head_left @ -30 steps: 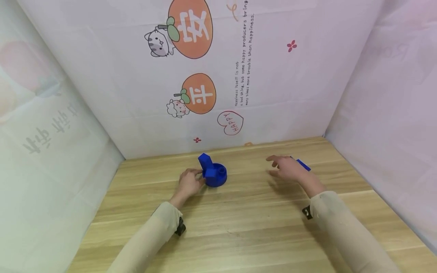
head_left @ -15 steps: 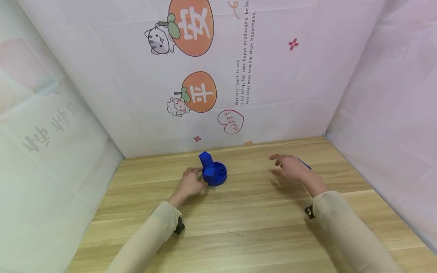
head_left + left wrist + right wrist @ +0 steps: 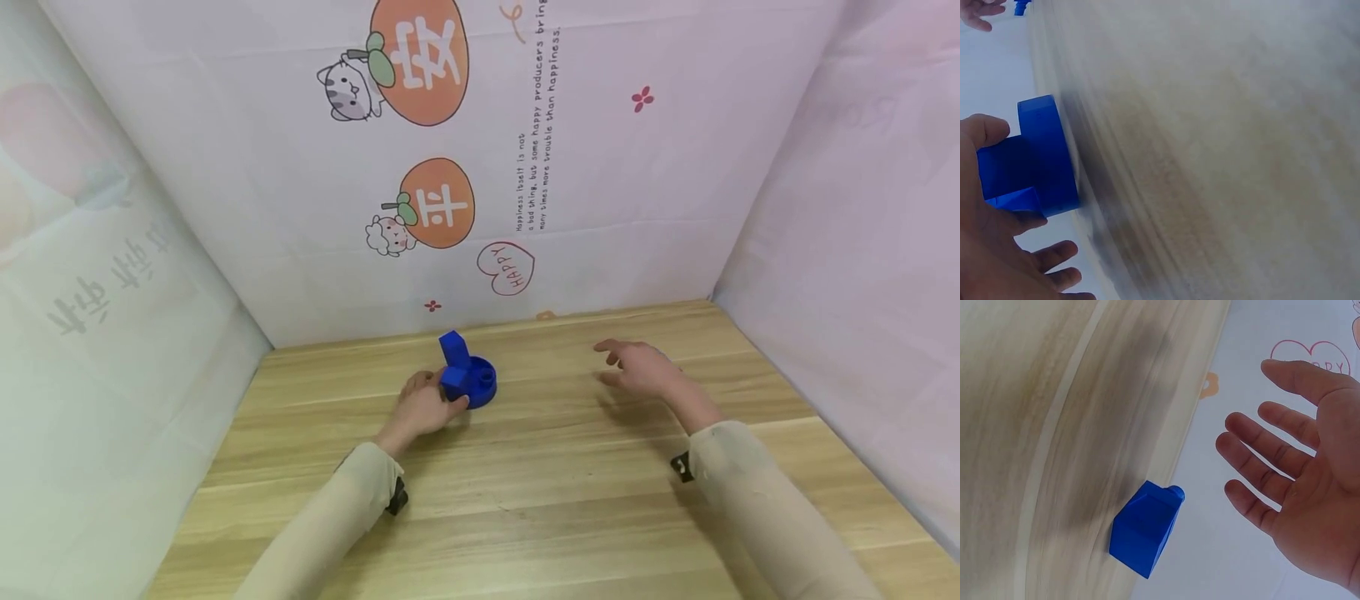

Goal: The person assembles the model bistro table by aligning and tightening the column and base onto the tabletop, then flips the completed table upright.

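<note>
My left hand (image 3: 423, 410) pinches blue plastic-looking round base with two upright blocks (image 3: 471, 387), toward wood-grain tabletop (image 3: 525, 500)'s back edge; right hand (image 3: 641, 369) loose, ungripping, near blue angular pegged piece (image 3: 1141, 534).

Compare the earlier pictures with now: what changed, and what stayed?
The left hand has turned the round blue piece slightly clockwise, seen from above, its thumb now further round the near side. The right hand shifted slightly right, still holding nothing. The piece stayed roughly in place.
</note>
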Motion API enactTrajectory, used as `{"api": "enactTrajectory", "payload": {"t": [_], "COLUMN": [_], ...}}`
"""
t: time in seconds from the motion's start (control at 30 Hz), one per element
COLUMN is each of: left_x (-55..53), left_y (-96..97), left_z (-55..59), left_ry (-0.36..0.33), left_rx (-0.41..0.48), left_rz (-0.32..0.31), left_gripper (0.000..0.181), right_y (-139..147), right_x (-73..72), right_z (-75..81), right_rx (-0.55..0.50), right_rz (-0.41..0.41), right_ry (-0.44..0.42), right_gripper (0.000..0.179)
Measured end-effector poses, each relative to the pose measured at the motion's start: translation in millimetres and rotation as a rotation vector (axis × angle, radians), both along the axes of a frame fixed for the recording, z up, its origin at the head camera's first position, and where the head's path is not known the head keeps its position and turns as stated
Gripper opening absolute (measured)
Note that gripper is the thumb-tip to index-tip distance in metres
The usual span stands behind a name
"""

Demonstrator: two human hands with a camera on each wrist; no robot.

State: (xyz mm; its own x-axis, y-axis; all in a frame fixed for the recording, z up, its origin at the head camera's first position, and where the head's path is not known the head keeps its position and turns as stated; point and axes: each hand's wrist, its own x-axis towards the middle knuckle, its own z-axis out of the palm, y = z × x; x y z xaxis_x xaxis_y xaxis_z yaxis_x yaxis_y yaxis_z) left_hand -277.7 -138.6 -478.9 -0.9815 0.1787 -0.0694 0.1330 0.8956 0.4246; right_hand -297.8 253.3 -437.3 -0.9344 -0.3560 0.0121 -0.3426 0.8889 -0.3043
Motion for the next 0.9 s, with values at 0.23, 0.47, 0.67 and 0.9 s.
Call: {"api": "enactTrajectory", "payload": {"t": [0.23,0.47,0.67,0.9], "left_x": [-2.2,-6.3,-10.0,-12.5], "left_y": [-2.3,-4.2,-5.5,-6.3], "left_z": [-4.8,-9.2,-9.9,-10.0], "left_ry": [0.003,0.001,0.02,0.025], "left_rx": [0.024,0.058,0.082,0.104], "left_rz": [0.02,0.037,0.04,0.021], "left_gripper": [0.086,0.088,0.084,0.084], "right_y": [7.7,18.0,29.1,42.8], "right_x": [-0.3,1.9,3.0,-0.4], "right_z": [-1.1,1.9,3.9,1.4], "right_rx": [-0.023,-0.027,-0.029,-0.018], "right_rz": [-0.006,-0.014,-0.012,-0.039], "right_ry": [0.049,0.07,0.101,0.13], "right_gripper": [0.056,0.054,0.053,0.051]}}
